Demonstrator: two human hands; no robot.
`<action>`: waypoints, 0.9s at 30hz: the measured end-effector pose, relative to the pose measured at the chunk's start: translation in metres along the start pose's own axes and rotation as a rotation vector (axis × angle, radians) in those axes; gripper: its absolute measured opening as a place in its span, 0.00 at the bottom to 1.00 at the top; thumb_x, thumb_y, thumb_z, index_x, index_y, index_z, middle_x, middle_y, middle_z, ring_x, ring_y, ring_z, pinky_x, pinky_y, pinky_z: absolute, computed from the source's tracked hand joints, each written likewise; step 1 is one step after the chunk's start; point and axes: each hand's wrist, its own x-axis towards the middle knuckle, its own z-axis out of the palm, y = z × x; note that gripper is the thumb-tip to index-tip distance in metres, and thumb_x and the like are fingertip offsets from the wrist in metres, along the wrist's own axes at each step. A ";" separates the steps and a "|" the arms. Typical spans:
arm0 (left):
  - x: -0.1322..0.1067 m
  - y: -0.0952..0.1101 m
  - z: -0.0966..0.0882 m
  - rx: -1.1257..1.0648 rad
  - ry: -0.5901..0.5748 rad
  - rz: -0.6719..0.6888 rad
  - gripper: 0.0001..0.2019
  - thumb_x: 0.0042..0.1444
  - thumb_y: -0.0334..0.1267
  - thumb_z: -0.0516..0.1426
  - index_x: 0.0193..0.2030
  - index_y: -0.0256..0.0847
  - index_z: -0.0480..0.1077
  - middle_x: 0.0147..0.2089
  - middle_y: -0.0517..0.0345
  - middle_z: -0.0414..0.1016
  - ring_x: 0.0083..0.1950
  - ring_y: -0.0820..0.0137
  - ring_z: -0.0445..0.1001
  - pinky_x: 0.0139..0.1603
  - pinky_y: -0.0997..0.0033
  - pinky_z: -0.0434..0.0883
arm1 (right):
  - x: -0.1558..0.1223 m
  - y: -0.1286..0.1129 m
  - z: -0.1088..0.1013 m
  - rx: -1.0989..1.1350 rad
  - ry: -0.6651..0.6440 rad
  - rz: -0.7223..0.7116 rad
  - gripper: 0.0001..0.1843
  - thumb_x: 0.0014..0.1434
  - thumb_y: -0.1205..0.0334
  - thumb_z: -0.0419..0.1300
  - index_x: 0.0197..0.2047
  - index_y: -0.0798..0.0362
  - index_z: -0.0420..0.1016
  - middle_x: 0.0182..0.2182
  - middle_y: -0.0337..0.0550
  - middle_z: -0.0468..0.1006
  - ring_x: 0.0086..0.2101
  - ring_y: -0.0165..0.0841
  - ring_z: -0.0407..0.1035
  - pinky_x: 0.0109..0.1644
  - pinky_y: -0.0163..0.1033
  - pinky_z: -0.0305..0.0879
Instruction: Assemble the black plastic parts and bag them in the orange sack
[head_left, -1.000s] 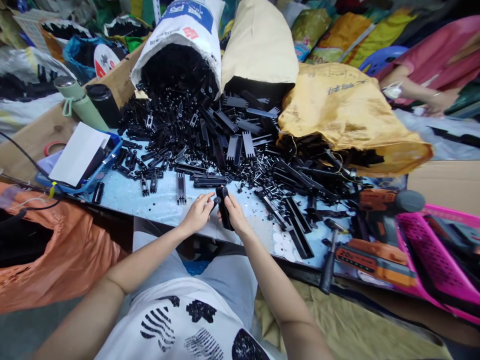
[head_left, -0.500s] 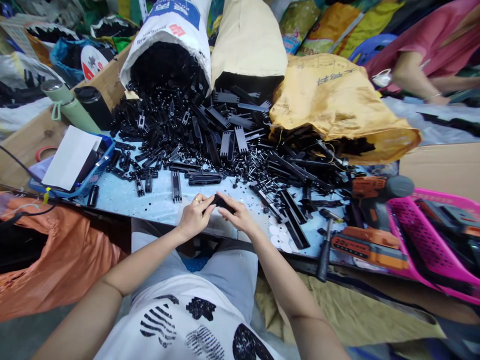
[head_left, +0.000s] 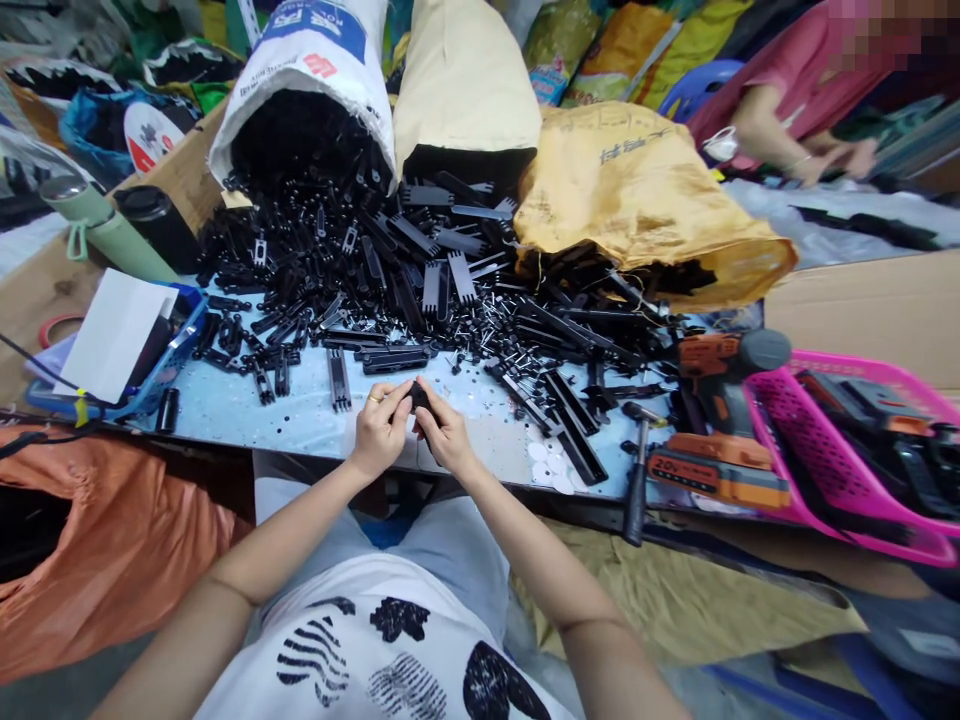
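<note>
While the two hands were held close together over the near edge of the pale blue surface (head_left: 247, 405), a small black plastic part (head_left: 418, 397) was pinched between them, gripped from one side by the fingertips of the left hand (head_left: 379, 432) and from the other by those of the right hand (head_left: 445, 437). A gold ring was worn on the left hand. Just beyond the hands, a large heap of loose black plastic strips and clips (head_left: 360, 270) was spread across the surface, spilled from a white woven sack (head_left: 300, 70) and a crumpled yellow sack (head_left: 637, 190). Well to the right, an orange cordless drill (head_left: 716, 362), a black-handled hammer (head_left: 636, 485) and a pink perforated plastic basket (head_left: 814, 465) were laid.
</note>
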 end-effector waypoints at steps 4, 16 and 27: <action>-0.012 -0.008 0.004 0.215 -0.074 -0.192 0.19 0.62 0.36 0.48 0.59 0.38 0.63 0.49 0.43 0.67 0.51 0.61 0.69 0.51 0.60 0.68 | 0.026 0.011 -0.039 -0.428 -0.041 -0.009 0.27 0.65 0.48 0.45 0.65 0.47 0.57 0.47 0.46 0.72 0.43 0.35 0.67 0.48 0.41 0.65; 0.010 -0.013 -0.001 0.746 -0.815 0.240 0.20 0.60 0.25 0.46 0.58 0.35 0.62 0.40 0.45 0.72 0.44 0.60 0.69 0.47 0.56 0.62 | 0.103 0.074 -0.218 -1.138 0.359 0.257 0.15 0.62 0.63 0.51 0.41 0.69 0.71 0.41 0.71 0.70 0.45 0.42 0.61 0.46 0.47 0.52; 0.016 -0.015 0.006 0.470 -0.999 0.267 0.13 0.63 0.38 0.48 0.52 0.40 0.65 0.46 0.50 0.70 0.49 0.62 0.67 0.48 0.63 0.63 | -0.042 0.009 -0.096 -1.068 -0.583 -0.239 0.20 0.66 0.47 0.43 0.40 0.53 0.68 0.34 0.45 0.72 0.31 0.32 0.66 0.35 0.36 0.53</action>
